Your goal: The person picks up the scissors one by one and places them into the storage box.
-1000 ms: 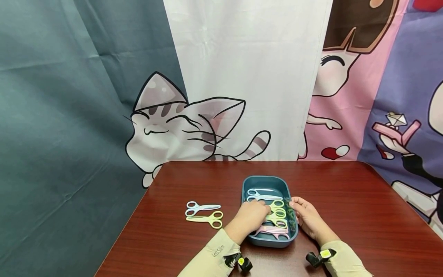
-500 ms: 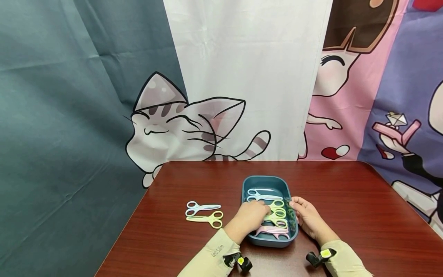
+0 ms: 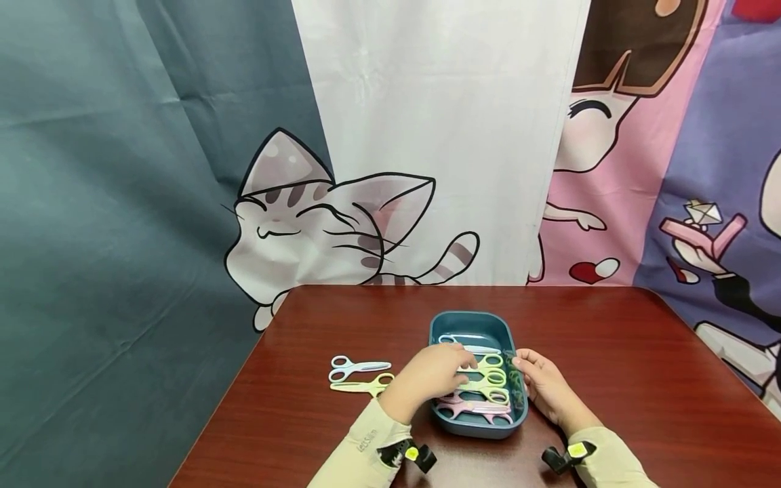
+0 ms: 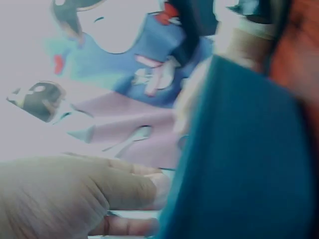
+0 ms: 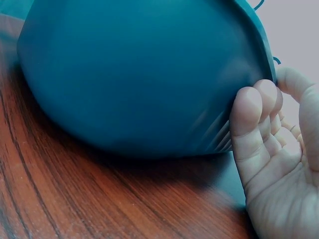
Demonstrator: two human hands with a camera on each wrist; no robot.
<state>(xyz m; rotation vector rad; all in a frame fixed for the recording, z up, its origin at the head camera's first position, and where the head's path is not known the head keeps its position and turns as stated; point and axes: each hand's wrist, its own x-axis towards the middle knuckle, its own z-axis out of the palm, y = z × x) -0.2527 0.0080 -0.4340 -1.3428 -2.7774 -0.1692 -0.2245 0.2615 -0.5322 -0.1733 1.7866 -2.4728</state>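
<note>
A teal rectangular bin (image 3: 478, 430) stands on the table, holding several scissors. Inside are blue scissors (image 3: 482, 350) at the far end, green scissors (image 3: 491, 379) in the middle and pink scissors (image 3: 472, 407) nearest me. My left hand (image 3: 430, 373) hovers over the bin's left side with its fingers loosely spread above the scissors; nothing shows in its grasp. My right hand (image 3: 546, 386) pinches the bin's right rim. In the right wrist view, the fingers (image 5: 247, 107) lie against the outer wall and the thumb reaches over the rim.
Blue scissors (image 3: 356, 368) and green scissors (image 3: 360, 386) lie on the brown table (image 3: 293, 434) left of the bin. My left forearm partly covers the green ones. A printed curtain (image 3: 439, 122) hangs behind the table's far edge.
My left hand has lifted and drawn back left from among the scissors, its fingers loosening. More of the pink scissors now shows. My right hand stays at the rim.
</note>
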